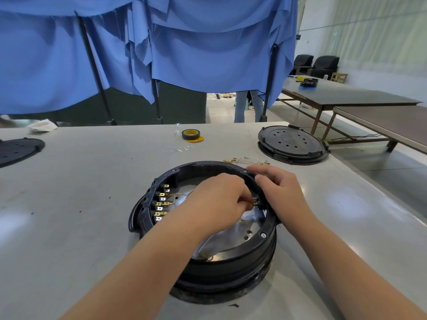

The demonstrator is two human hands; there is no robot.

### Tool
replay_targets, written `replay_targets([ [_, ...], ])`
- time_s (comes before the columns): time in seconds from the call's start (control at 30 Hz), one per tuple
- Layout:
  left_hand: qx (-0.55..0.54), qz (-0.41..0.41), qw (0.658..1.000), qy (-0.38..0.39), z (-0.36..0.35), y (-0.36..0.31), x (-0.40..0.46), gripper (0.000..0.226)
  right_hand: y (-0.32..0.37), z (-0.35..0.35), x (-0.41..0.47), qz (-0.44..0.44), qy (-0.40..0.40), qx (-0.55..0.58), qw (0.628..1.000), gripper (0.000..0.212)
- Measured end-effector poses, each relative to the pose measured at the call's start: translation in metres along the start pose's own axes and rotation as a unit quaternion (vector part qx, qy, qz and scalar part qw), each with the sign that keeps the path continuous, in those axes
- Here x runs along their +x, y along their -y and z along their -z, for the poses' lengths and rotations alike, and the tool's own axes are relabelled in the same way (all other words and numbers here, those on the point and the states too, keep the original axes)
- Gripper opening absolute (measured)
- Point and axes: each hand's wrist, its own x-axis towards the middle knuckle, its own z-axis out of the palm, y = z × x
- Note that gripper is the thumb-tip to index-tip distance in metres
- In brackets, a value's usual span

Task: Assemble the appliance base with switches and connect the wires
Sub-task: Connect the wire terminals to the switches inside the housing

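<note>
Hidden: your left hand (219,197) covers the middle of the appliance base (231,264), fingers curled inward and pinching a small metal terminal (255,200) too small to identify. The base, a black ring with a silvery floor and brass switch tabs (161,204) along its left wall, sits on the grey table (69,215) before you. Your right hand (282,190) grips its right rim, fingers curled over the edge.

Black appliance base (231,269) under both hands, gold terminals (161,204) left of the left hand (217,199). Beyond the hands: black-and-yellow tape roll (190,134), blue cloth (184,54); grey table (69,204).
</note>
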Motion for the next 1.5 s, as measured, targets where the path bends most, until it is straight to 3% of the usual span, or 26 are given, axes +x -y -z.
replay_targets([
  [0.5, 0.024, -0.027, 0.999, -0.013, -0.004, 0.001, 0.002, 0.016, -0.002, -0.001, 0.001, -0.002, 0.0, 0.002, 1.0, 0.03],
  [0.9, 0.167, -0.075, 0.982, -0.042, -0.004, -0.011, -0.002, 0.021, -0.001, -0.001, 0.001, -0.016, 0.005, 0.002, 1.0, 0.029],
  [1.17, 0.12, -0.044, 0.991, -0.046, -0.006, -0.007, -0.002, 0.025, -0.002, 0.0, 0.001, -0.013, 0.011, -0.001, 1.0, 0.03],
  [1.4, 0.005, 0.027, 0.999, -0.025, 0.002, 0.01, -0.007, 0.027, -0.001, 0.004, 0.003, -0.008, 0.02, -0.01, 1.0, 0.03],
  [1.5, -0.069, 0.06, 0.987, -0.131, 0.022, 0.033, -0.014, 0.015, 0.0, 0.007, 0.007, -0.03, 0.035, -0.009, 0.999, 0.026],
])
